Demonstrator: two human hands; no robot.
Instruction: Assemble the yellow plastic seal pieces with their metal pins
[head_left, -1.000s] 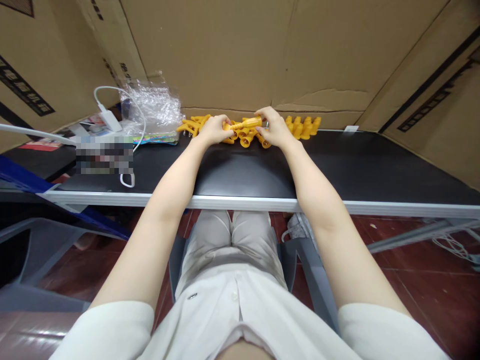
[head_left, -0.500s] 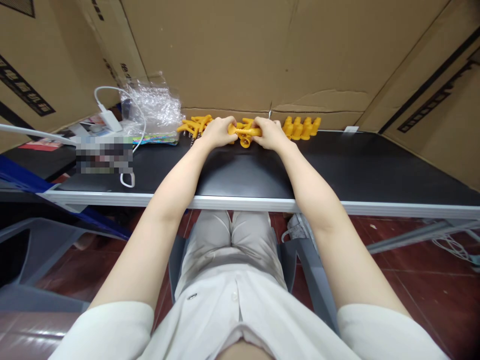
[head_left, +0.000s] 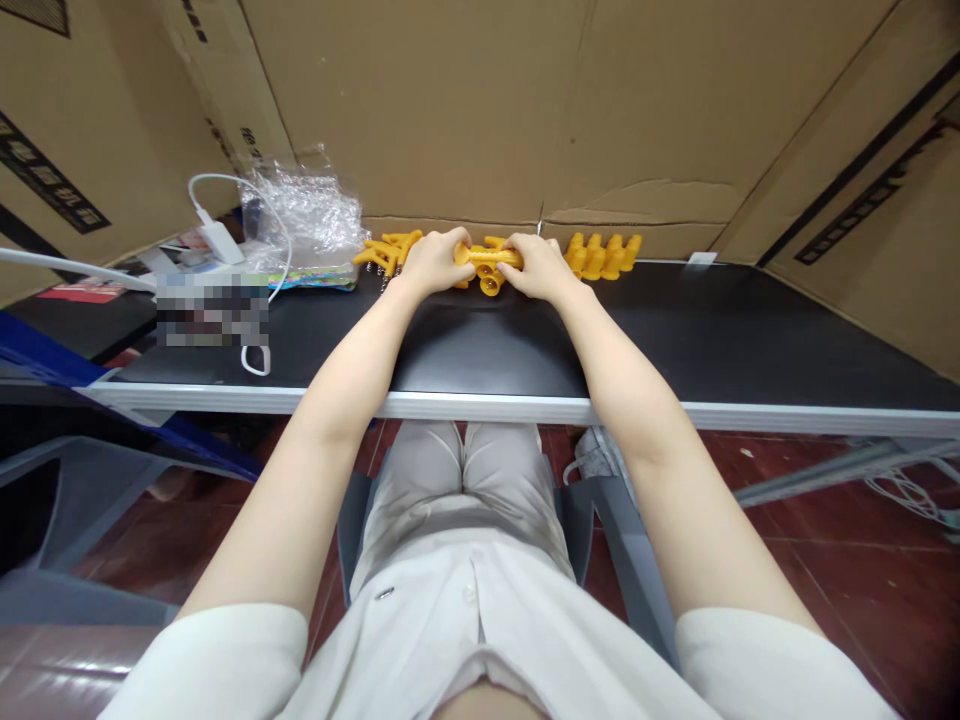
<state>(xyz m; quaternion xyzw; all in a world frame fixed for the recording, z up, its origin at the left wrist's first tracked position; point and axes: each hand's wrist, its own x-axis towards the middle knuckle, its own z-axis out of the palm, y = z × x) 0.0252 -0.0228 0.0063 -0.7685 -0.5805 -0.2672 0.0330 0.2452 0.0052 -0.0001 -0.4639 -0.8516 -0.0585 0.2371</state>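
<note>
Both my hands close on one yellow plastic piece (head_left: 491, 256) above the back of the black table. My left hand (head_left: 439, 262) pinches its rounded left end between thumb and fingers. Its ridged right end is gripped by my right hand (head_left: 536, 265), thumb in front. Directly below hangs or lies a yellow cup-shaped part (head_left: 490, 284); whether it joins the held piece I cannot tell. Left of my left hand lies a heap of yellow branched parts (head_left: 388, 252) with dark, screw-like ends. Several yellow stepped cups (head_left: 603, 257) stand in rows right of my right hand.
Crumpled clear plastic bags (head_left: 307, 215) lie at the back left, over colourful printed sheets (head_left: 319, 277). A white plug (head_left: 221, 240) with a cable is beside them. Cardboard (head_left: 450, 110) walls off the back. A pale metal edge (head_left: 487, 405) borders the black table (head_left: 480, 350).
The yellow piece has turned slightly between my hands. My right thumb and fingers have shifted a little left along it. The surrounding parts stay put.
</note>
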